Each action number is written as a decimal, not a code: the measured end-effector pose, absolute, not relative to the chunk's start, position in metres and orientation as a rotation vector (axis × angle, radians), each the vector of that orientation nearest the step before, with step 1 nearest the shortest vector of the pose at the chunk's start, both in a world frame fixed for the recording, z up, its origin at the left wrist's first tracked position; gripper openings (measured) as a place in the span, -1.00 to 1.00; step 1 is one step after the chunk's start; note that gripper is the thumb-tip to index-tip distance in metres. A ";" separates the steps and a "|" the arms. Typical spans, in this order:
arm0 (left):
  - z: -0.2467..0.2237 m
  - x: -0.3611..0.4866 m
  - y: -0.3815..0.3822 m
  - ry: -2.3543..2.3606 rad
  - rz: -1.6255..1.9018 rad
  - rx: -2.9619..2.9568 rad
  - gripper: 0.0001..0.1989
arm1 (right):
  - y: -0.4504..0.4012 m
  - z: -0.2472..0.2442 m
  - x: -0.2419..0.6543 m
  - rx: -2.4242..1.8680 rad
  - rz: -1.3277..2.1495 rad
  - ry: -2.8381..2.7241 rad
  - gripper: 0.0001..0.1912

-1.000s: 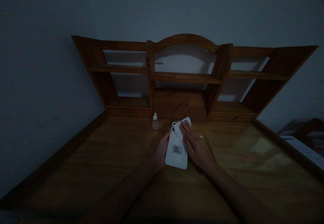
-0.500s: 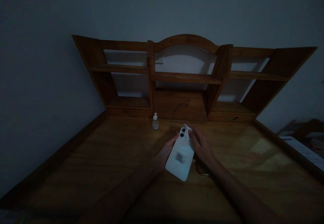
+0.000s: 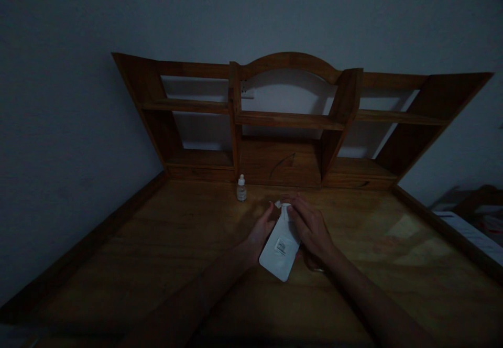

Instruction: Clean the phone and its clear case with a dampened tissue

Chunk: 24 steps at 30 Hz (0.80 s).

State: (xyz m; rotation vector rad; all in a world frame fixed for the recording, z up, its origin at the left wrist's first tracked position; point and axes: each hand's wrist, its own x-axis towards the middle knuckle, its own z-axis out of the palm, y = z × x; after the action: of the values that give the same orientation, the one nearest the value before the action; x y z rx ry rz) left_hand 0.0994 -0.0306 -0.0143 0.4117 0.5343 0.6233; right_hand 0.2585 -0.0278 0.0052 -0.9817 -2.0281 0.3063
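Observation:
A white smartphone (image 3: 275,263) is held tilted above the desk, its back facing up and a small printed label (image 3: 281,246) on it. My left hand (image 3: 259,237) grips its left edge, with the thumb up along the side. At the upper end, my right hand (image 3: 310,227) is closed over the phone, fingers curled across the top and thumb pressed on a pale film or flap (image 3: 286,210). The camera lenses are hidden under it. A small whitish tip (image 3: 278,204) sticks out at the top left corner. Under my right wrist lies a partly hidden rounded object (image 3: 315,269) with a shiny edge.
A small dropper bottle (image 3: 241,188) with a white top stands beyond my left hand. Along the back of the wooden desk (image 3: 176,248) rises a wooden shelf unit (image 3: 288,120). A wall socket (image 3: 247,91) shows through it. Whitish papers (image 3: 471,235) lie past the right edge. The light is dim.
My right hand has slid over the phone's top end, and the flap now covers the two camera lenses that showed before. The left hand has hardly moved; its thumb stands a little higher.

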 end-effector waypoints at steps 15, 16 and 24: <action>-0.018 0.096 -0.018 0.397 0.914 0.091 -0.41 | -0.036 -0.005 0.239 -0.772 0.207 -2.301 -0.60; -0.018 0.096 -0.017 0.395 0.928 0.086 -0.41 | -0.037 -0.005 0.239 -0.766 0.225 -2.307 -0.60; -0.006 0.094 -0.021 0.511 0.976 0.107 -0.43 | -0.041 -0.005 0.239 -0.744 0.312 -2.363 -0.54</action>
State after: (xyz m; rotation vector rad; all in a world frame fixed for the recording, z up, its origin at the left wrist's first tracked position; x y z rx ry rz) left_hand 0.0942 -0.0210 -0.0060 0.1065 0.5114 0.9755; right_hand 0.2390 -0.0413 -0.0051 -0.7436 -2.3630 0.3118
